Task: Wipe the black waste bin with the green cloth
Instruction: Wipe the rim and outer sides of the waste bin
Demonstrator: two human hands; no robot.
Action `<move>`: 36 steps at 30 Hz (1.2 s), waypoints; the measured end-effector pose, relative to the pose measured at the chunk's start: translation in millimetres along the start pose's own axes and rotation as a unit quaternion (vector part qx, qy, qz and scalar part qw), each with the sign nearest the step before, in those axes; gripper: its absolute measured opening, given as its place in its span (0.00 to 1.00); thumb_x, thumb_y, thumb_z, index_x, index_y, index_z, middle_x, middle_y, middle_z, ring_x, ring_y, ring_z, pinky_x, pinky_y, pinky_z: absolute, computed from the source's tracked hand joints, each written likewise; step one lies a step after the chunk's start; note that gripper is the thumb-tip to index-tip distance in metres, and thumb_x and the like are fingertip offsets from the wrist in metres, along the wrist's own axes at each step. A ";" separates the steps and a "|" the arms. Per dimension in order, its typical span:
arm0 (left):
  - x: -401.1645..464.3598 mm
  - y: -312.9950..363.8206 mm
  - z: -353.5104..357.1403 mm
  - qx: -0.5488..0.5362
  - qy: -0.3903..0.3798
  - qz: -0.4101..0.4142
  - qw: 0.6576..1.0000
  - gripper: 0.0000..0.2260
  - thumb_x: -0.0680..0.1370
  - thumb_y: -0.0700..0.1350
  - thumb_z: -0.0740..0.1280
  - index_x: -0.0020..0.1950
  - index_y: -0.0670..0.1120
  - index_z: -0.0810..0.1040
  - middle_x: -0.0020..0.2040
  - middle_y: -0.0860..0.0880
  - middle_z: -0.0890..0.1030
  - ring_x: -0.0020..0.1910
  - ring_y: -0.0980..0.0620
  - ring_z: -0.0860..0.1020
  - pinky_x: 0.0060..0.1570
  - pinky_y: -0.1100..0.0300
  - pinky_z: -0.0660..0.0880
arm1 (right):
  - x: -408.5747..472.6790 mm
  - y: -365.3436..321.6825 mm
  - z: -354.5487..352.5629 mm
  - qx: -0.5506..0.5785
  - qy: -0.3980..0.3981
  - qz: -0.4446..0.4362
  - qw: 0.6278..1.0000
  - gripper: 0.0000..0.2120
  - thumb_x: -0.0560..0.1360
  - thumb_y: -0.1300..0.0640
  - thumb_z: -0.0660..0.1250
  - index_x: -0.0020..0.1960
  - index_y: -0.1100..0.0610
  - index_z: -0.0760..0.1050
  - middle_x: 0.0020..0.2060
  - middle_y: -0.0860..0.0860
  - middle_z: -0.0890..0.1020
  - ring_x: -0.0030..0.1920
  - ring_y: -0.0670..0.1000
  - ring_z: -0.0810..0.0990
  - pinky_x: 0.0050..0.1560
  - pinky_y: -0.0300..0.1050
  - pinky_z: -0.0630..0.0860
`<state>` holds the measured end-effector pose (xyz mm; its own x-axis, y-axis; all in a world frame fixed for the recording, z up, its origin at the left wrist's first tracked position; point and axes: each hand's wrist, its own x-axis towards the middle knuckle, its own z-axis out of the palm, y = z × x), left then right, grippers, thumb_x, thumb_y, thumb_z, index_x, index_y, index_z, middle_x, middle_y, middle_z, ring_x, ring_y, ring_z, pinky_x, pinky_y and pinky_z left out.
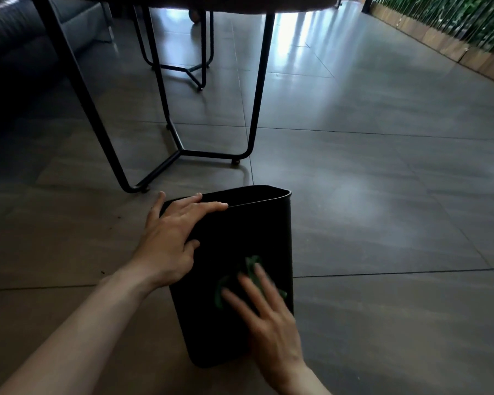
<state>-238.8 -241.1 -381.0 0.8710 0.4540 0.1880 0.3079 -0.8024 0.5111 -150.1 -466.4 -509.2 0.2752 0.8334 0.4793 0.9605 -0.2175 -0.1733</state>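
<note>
The black waste bin (240, 232) lies tipped on the tiled floor, its open mouth pointing away from me. My left hand (173, 240) grips the bin's near-left corner at the rim, fingers spread along the edge. My right hand (268, 317) presses flat on the bin's upper side, fingers apart and blurred. The green cloth (250, 273) is bunched under those fingers, with only its edges showing around them.
A table with black metal legs (183, 151) stands just beyond the bin, a second frame behind it. A dark sofa (20, 44) is at far left. A planter wall with greenery (454, 32) runs along the right. Grey floor tiles (382, 209) stretch to the right.
</note>
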 end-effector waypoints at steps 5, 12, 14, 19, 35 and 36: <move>-1.8 -2.7 1.0 0.001 0.001 -0.005 1.000 0.41 0.70 0.33 0.69 0.74 0.67 0.62 0.73 0.60 0.72 0.79 0.64 0.55 0.79 0.41 0.40 | 77.6 10.3 -27.1 0.092 0.098 0.202 0.970 0.34 0.73 0.68 0.75 0.75 0.48 0.74 0.78 0.51 0.70 0.81 0.59 0.61 0.64 0.60 0.81; -4.1 0.9 -1.2 0.011 -0.004 0.014 1.000 0.39 0.69 0.34 0.65 0.75 0.65 0.64 0.72 0.68 0.69 0.78 0.62 0.58 0.79 0.43 0.40 | 68.6 -10.0 -16.0 0.028 0.049 0.034 0.998 0.24 0.80 0.58 0.65 0.76 0.49 0.73 0.76 0.53 0.73 0.81 0.60 0.62 0.70 0.60 0.76; -3.0 1.7 -1.8 0.010 -0.006 0.009 1.000 0.40 0.70 0.33 0.68 0.75 0.65 0.64 0.72 0.69 0.68 0.79 0.63 0.57 0.79 0.43 0.40 | 45.5 -10.7 -11.3 0.001 0.033 -0.002 0.999 0.21 0.81 0.56 0.63 0.72 0.49 0.77 0.74 0.54 0.76 0.79 0.61 0.67 0.68 0.59 0.78; -5.3 2.8 -4.1 0.001 -0.011 0.011 1.000 0.39 0.71 0.33 0.68 0.75 0.65 0.64 0.73 0.67 0.69 0.79 0.64 0.56 0.79 0.45 0.42 | 20.1 -10.6 -10.4 -0.050 0.017 -0.050 0.997 0.17 0.81 0.53 0.62 0.65 0.47 0.83 0.69 0.52 0.81 0.73 0.61 0.75 0.64 0.58 0.81; -29.6 -17.2 -28.4 -0.019 -0.035 0.031 0.999 0.40 0.69 0.37 0.72 0.71 0.71 0.65 0.67 0.69 0.73 0.70 0.62 0.70 0.69 0.49 0.69 | 93.5 60.9 -134.5 0.375 0.243 0.470 0.761 0.09 0.76 0.62 0.73 0.50 0.48 0.80 0.42 0.49 0.85 0.39 0.52 0.84 0.31 0.46 0.81; -31.9 -20.3 -31.4 -0.023 -0.036 0.027 0.999 0.40 0.68 0.37 0.72 0.71 0.71 0.66 0.66 0.69 0.74 0.68 0.62 0.72 0.67 0.49 0.70 | 104.7 76.1 -147.1 0.415 0.249 0.487 0.727 0.07 0.77 0.60 0.72 0.50 0.49 0.80 0.42 0.52 0.84 0.39 0.54 0.83 0.26 0.45 0.78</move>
<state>-284.8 -227.1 -371.0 0.9114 0.3803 0.1571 0.2429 -0.8055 0.5406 -42.2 -470.5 -345.7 0.9876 0.1573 -0.0031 0.0012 -0.0269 -0.9996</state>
